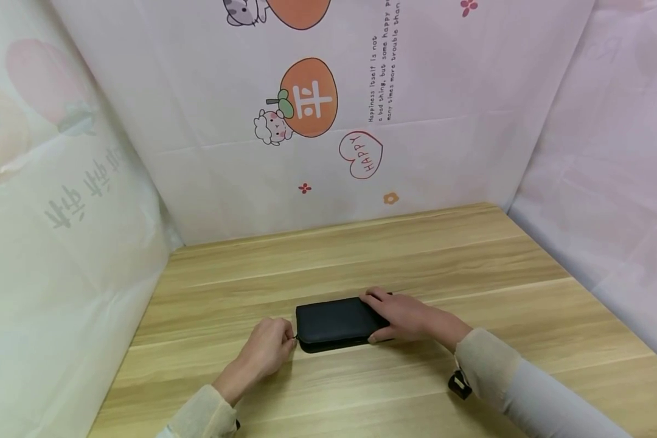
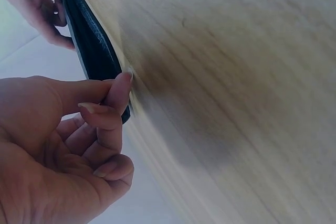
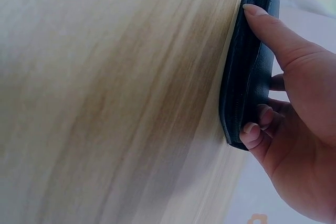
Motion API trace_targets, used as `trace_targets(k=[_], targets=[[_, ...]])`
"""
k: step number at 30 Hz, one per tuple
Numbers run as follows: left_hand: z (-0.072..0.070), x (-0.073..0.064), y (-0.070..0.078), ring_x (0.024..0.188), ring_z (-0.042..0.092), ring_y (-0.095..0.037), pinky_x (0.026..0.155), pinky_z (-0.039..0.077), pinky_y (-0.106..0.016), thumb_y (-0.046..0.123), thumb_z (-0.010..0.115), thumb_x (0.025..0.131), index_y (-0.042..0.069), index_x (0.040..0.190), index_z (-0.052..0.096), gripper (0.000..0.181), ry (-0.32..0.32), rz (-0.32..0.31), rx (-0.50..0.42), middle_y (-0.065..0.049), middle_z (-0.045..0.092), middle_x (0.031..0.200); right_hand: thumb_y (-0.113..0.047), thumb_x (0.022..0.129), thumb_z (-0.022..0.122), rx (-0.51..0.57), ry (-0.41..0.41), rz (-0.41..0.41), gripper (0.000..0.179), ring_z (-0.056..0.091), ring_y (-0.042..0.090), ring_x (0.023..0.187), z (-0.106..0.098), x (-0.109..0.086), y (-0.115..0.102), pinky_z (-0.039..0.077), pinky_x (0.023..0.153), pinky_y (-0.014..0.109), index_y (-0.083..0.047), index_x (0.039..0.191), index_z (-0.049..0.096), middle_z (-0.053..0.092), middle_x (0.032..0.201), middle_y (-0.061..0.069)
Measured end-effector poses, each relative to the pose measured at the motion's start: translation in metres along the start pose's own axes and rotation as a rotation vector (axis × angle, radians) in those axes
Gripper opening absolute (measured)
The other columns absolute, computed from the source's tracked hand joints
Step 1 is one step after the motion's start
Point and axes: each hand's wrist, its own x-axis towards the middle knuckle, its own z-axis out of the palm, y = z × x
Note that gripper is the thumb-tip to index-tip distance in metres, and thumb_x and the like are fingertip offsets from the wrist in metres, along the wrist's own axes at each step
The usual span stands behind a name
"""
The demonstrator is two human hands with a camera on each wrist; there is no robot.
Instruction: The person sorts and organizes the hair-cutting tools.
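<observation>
A black zip-around case [image 1: 334,321], shaped like a long wallet, lies flat on the wooden table. At its near left corner my left hand [image 1: 272,344] pinches the small zipper pull [image 1: 295,337] between thumb and forefinger, the other fingers curled in. Most of the pull is hidden by those fingertips in the left wrist view. My right hand [image 1: 402,315] grips the right end of the case, thumb on the near edge and fingers across the top. In the right wrist view the zipper teeth [image 3: 236,114] run along the case's side, below the thumb.
The wood-grain table [image 1: 241,274] reaches back to a white cloth wall [image 1: 213,182] printed with cartoon fruit and lettering. Similar cloth hangs at the left and right. A small black device [image 1: 460,385] sits at my right wrist.
</observation>
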Motion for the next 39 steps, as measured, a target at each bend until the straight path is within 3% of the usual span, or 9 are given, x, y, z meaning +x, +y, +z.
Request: trace_targets(k=[29,39], targets=[[0.002,0.012,-0.010,0.058,0.051,-0.011,0.054,0.045,-0.027,0.000,0.074,0.087,0.008,0.074,0.071,0.016,0.003,-0.035,0.031,0.003,0.061,0.066,-0.056,0.094,0.069,0.027,0.005,0.025,0.090,0.056,0.037,0.129,0.001,0.001,-0.002,0.045,0.107,0.051,-0.007,0.160,0.031,0.028,0.165,0.017],[0.002,0.015,-0.012,0.056,0.050,-0.011,0.054,0.045,-0.027,-0.001,0.074,0.086,0.007,0.072,0.071,0.017,0.018,-0.020,0.027,0.004,0.059,0.063,-0.054,0.094,0.069,0.022,0.014,0.009,0.090,0.058,0.037,0.127,0.001,0.001,-0.002,0.046,0.106,0.050,-0.006,0.159,0.032,0.030,0.163,0.018]])
